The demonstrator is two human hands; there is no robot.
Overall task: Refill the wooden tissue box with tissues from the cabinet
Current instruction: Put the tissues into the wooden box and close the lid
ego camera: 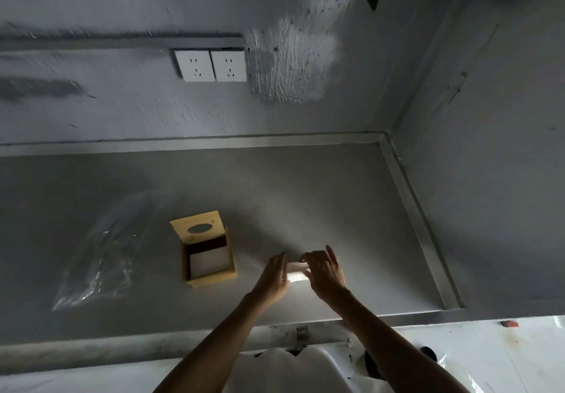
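The wooden tissue box [211,276] stands on the grey counter [336,209] with its lid [198,227], which has an oval slot, swung up and open. White tissues [208,262] lie inside it. To its right, my left hand [275,273] and my right hand [325,270] face each other, each touching an end of a small white pack of tissues [296,272] between them. The pack is mostly hidden by my fingers.
A crumpled clear plastic wrapper [101,258] lies on the counter left of the box. Two white wall sockets [214,65] sit on the back wall. A raised metal rim [419,218] edges the counter at the right and back. White sheeting [489,359] lies below the front edge.
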